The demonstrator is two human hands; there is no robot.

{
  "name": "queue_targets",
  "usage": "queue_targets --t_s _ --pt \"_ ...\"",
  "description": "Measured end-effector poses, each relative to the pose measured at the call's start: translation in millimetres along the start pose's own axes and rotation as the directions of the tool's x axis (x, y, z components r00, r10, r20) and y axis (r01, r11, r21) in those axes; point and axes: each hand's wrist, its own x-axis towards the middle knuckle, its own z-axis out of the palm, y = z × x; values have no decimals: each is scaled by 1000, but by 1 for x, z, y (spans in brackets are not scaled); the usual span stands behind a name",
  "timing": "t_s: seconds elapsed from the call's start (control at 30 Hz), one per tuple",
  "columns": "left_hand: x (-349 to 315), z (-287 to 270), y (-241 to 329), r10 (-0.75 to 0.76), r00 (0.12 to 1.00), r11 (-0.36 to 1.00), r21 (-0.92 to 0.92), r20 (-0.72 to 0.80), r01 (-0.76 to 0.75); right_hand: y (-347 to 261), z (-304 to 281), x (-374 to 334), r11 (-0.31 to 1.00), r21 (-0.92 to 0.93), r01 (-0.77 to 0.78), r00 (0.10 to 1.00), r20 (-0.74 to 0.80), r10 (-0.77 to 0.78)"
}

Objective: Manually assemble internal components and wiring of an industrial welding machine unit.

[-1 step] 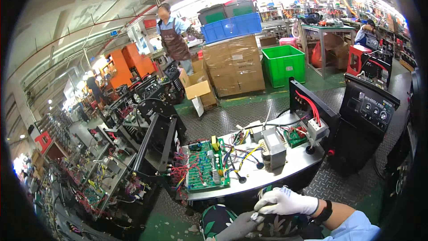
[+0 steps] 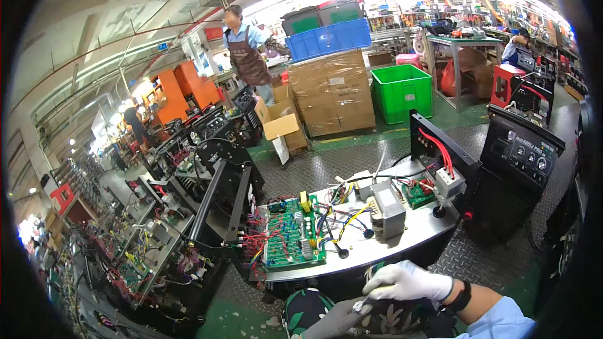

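Observation:
My left hand [image 2: 336, 321] wears a grey glove and is low over my lap, its fingers closed around a small whitish, shiny piece [image 2: 358, 307] too small to name. My right hand [image 2: 408, 281], in a white glove, is just above and to the right. Its thumb and fingers are pinched together close to that piece; what they hold, if anything, is hidden. Beyond both hands lies an opened machine chassis [image 2: 352, 257] with a green circuit board [image 2: 290, 235], a grey transformer [image 2: 387, 210] and bundles of coloured wires. Neither hand touches it.
A black machine with a knobbed front panel [image 2: 524, 150] stands at right. More opened chassis [image 2: 151, 251] crowd the left. Behind are a green bin [image 2: 403, 94], a large carton [image 2: 330, 100] with a blue crate [image 2: 328, 39] on it, and a person in a brown apron [image 2: 248, 59].
My right hand's fingertips have shifted slightly up and away from the left hand's small piece. The whole view has drifted a little; the chassis itself looks unchanged.

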Motion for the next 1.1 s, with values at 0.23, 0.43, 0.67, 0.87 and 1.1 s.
queue_targets --t_s 0.23,0.43,0.67,0.87,1.1 --pt "-1 -45 15 486 655 873 356 -579 -334 -10 -19 15 996 78 -45 960 -271 65" --pt "3 -27 17 344 890 868 462 -300 -180 7 17 29 996 61 -67 980 -184 77" --pt "41 -122 9 456 704 871 437 -544 -226 -8 -98 126 903 -406 142 936 -241 -256" --pt "126 -168 98 508 675 857 387 -535 -339 65 -149 240 660 -736 -152 987 -79 140" --pt "189 -189 125 499 776 796 558 -386 -235 97 -167 219 707 -619 -341 841 134 523"
